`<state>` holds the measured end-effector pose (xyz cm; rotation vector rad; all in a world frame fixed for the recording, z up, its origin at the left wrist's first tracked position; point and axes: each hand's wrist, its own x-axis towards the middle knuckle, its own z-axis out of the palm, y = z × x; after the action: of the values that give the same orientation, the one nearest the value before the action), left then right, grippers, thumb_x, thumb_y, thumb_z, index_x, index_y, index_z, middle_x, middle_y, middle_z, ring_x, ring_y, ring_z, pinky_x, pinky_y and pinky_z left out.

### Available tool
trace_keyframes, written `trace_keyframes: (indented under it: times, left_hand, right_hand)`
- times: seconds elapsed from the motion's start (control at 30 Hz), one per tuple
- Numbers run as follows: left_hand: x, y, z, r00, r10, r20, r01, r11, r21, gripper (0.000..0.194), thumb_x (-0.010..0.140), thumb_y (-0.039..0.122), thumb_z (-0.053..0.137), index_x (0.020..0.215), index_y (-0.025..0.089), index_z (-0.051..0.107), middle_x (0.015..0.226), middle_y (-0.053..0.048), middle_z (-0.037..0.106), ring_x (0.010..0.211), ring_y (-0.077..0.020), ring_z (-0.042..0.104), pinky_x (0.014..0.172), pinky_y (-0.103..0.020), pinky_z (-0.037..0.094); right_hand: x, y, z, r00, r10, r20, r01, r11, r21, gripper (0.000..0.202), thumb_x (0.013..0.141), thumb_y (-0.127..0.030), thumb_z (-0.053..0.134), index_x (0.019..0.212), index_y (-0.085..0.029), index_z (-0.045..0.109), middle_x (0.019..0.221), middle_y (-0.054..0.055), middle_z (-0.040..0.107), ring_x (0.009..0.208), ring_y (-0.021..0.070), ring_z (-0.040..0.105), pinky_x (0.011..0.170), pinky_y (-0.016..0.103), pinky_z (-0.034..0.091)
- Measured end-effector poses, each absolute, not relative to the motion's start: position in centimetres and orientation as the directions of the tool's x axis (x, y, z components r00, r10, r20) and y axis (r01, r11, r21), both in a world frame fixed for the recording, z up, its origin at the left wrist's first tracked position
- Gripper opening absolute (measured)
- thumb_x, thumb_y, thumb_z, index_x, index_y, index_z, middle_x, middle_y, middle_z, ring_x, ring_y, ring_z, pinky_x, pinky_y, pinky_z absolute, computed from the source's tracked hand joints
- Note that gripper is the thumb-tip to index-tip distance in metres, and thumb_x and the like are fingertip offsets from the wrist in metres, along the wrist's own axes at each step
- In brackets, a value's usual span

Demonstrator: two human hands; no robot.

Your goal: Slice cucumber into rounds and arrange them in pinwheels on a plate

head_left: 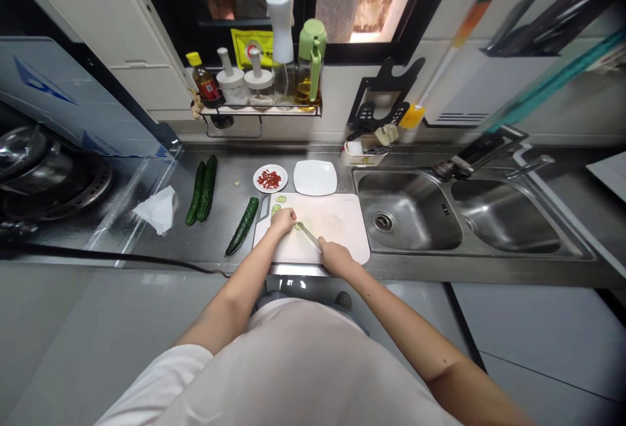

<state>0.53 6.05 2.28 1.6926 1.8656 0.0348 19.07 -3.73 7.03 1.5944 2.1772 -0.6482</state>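
Observation:
My right hand [335,256] is wrapped round the handle of a knife [309,235], whose blade points up and left across the pale cutting board [337,217]. At the blade's tip lies a thin cucumber slice [298,226]. Close beside it, my left hand [283,220] rests over the board with its fingers curled together; what they hold, if anything, is hidden. More cucumber slices [280,198] lie near the board's upper left corner, just beyond the left hand. A whole cucumber [241,226] lies on the counter left of the board.
Behind the board stand a small plate [256,181] of chopped red pieces and a white square plate [315,177]. Two cucumbers [202,190] and a crumpled white cloth or tissue [157,209] lie further left. A double sink [415,211] is at the right; a condiment rack [261,110] hangs behind.

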Motion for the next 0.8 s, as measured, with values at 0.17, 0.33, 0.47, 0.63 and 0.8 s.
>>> trace_keyframes:
  times: [0.17,0.33,0.47,0.63,0.8]
  left_hand:
    - [0.5,5.9,2.6,0.009,0.909,-0.417,0.896,0.178,0.407,0.015,0.076,0.022,0.065,0.090,0.025,0.067,0.100,-0.001,0.069,0.098,-0.0181,0.061,0.084,-0.026,0.046]
    - [0.5,5.9,2.9,0.016,0.907,-0.421,0.893,0.176,0.413,0.015,0.075,0.022,0.066,0.090,0.024,0.067,0.101,-0.002,0.070,0.096,-0.0181,0.061,0.083,-0.026,0.046]
    - [0.4,5.9,2.7,0.025,0.913,-0.408,0.893,0.163,0.420,0.015,0.076,0.023,0.067,0.090,0.024,0.067,0.102,-0.002,0.070,0.098,-0.0189,0.061,0.085,-0.027,0.046]
    - [0.5,6.0,2.5,0.017,0.913,-0.408,0.896,0.167,0.412,0.016,0.076,0.023,0.066,0.091,0.024,0.068,0.102,-0.002,0.070,0.100,-0.0191,0.060,0.086,-0.026,0.045]
    - [0.5,5.9,2.6,0.005,0.909,-0.417,0.895,0.182,0.407,0.017,0.076,0.022,0.066,0.093,0.025,0.068,0.102,-0.002,0.069,0.099,-0.0188,0.061,0.086,-0.027,0.045]
  right_hand:
    - [18.9,-3.5,7.2,-0.291,0.786,-0.546,0.956,0.251,-0.148,0.033,0.088,-0.010,0.038,0.120,-0.015,0.044,0.101,0.016,0.067,0.097,0.0253,0.065,0.074,0.031,0.044]
    - [19.4,-3.9,7.0,-0.289,0.780,-0.555,0.957,0.258,-0.136,0.033,0.088,-0.011,0.038,0.121,-0.016,0.043,0.101,0.015,0.067,0.097,0.0254,0.065,0.073,0.031,0.044]
    - [19.9,-4.6,6.6,-0.269,0.784,-0.560,0.962,0.245,-0.120,0.033,0.088,-0.012,0.038,0.121,-0.016,0.042,0.102,0.015,0.067,0.097,0.0250,0.065,0.073,0.031,0.043]
    - [19.8,-4.5,6.6,-0.272,0.776,-0.568,0.961,0.246,-0.124,0.034,0.089,-0.013,0.038,0.123,-0.016,0.041,0.103,0.015,0.067,0.098,0.0250,0.064,0.075,0.031,0.043]
    - [19.3,-4.0,7.0,-0.290,0.779,-0.555,0.956,0.259,-0.136,0.036,0.088,-0.010,0.037,0.124,-0.015,0.041,0.103,0.015,0.067,0.097,0.0255,0.065,0.074,0.031,0.044]
